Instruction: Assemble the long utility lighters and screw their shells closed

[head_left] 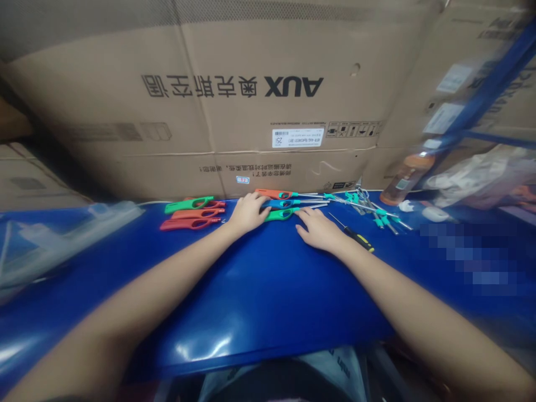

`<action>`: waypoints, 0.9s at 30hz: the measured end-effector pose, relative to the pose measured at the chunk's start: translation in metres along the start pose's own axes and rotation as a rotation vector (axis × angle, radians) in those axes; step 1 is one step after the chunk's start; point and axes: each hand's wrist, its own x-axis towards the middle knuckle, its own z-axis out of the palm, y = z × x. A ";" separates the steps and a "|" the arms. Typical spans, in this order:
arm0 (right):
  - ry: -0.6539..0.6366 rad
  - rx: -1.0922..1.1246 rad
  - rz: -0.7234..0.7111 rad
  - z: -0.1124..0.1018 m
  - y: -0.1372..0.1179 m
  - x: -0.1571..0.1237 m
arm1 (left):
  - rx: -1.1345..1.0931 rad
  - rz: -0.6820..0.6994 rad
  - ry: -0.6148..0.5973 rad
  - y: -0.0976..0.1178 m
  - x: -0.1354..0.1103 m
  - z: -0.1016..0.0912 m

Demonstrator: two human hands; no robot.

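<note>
From my remote feed I see three lighters side by side on the blue tabletop (268, 290), rods pointing right: the orange lighter (273, 194) farthest back, the blue lighter (286, 204) in the middle, the green lighter (277, 215) nearest me. My left hand (248, 213) lies over their handle ends, fingers curved and thumb a little apart; I cannot tell whether it grips any of them. My right hand (320, 229) is at the front end of the green lighter, fingers loosely bent and spread, thumb well clear of them, with nothing I can see held between. I cannot tell whether those fingertips touch the lighter.

Left of my left hand, several handles (180, 224) are stacked close together, one green, the others orange to red. Just beside my right hand lies a screwdriver (358, 239), its yellow-and-black grip angled towards me. Beyond it I make out a scatter of rods (381, 214) with teal ends, then a bottle (402, 183) with an orange cap against the big box (234, 128), whose AUX lettering is upside down.
</note>
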 end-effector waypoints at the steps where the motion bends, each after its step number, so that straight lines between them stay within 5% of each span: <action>1: 0.002 0.004 -0.004 0.000 0.000 0.000 | -0.009 -0.006 -0.001 -0.002 0.000 0.000; 18: 0.043 -0.001 -0.080 -0.001 -0.004 -0.002 | -0.118 -0.109 0.122 -0.017 0.003 -0.006; 23: 0.036 -0.016 -0.112 -0.006 -0.005 -0.005 | -0.058 -0.108 0.100 -0.016 0.004 -0.029; 27: 0.023 -0.044 -0.166 -0.015 -0.003 -0.011 | 0.001 -0.169 0.002 -0.037 -0.002 -0.060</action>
